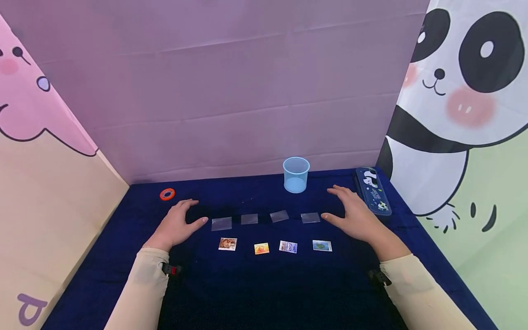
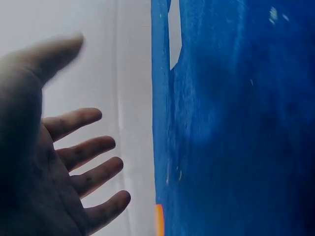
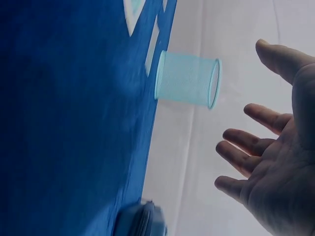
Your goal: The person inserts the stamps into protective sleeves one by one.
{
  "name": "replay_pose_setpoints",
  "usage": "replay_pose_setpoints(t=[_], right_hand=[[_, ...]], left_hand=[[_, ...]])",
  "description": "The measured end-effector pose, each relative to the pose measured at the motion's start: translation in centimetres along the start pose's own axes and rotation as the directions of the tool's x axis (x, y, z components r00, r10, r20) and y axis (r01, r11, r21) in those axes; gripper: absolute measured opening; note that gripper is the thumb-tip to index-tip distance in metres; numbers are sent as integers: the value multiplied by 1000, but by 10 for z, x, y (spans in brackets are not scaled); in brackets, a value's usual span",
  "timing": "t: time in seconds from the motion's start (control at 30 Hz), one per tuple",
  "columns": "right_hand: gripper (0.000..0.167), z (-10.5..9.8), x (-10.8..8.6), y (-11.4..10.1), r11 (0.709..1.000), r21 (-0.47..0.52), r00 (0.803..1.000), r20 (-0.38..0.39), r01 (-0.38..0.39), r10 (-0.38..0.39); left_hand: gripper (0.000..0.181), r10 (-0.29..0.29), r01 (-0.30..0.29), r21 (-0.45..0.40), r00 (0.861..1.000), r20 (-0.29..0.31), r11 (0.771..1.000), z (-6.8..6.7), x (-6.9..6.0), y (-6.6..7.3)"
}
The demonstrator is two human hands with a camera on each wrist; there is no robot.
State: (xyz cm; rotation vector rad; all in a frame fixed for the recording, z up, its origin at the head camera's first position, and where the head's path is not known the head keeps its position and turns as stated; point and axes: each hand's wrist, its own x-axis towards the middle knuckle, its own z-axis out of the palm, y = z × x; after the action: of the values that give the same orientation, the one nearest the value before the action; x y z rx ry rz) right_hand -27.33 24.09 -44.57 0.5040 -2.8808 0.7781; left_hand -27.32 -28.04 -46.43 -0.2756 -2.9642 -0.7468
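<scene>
My left hand [image 1: 175, 224] is spread and holds nothing, just left of a row of several small clear plastic sleeves [image 1: 221, 223]. At the row's other end my right hand [image 1: 354, 217] is spread too, its thumb close to the rightmost sleeve [image 1: 310, 217]; whether it touches cannot be told. Nearer to me lies a row of small stamp-like pictures: a brown one [image 1: 228, 244], a yellow-orange one [image 1: 261, 248], a violet-blue one [image 1: 288, 247] and a green-blue one [image 1: 322, 245]. Both wrist views show bare palms, with the left fingers [image 2: 98, 173] and right fingers [image 3: 236, 156] apart.
Toward the back wall stands a translucent blue cup [image 1: 296, 176]. An orange ring like a tape roll [image 1: 167, 194] lies at the back left. Beyond my right hand is a dark blue pencil case [image 1: 373, 190]. Fabric walls [image 1: 231, 101] border the dark blue tablecloth [image 1: 264, 293].
</scene>
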Motion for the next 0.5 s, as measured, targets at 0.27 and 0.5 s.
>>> replay_pose_setpoints(t=[0.27, 0.5], right_hand=[[77, 13, 16, -21, 998, 57, 999, 14, 33, -34], [75, 24, 27, -31, 995, 101, 999, 23, 20, -22]], left_hand=[[66, -36, 37, -78, 999, 13, 996, 11, 14, -2], [63, -51, 55, -139, 998, 32, 989, 18, 21, 3]])
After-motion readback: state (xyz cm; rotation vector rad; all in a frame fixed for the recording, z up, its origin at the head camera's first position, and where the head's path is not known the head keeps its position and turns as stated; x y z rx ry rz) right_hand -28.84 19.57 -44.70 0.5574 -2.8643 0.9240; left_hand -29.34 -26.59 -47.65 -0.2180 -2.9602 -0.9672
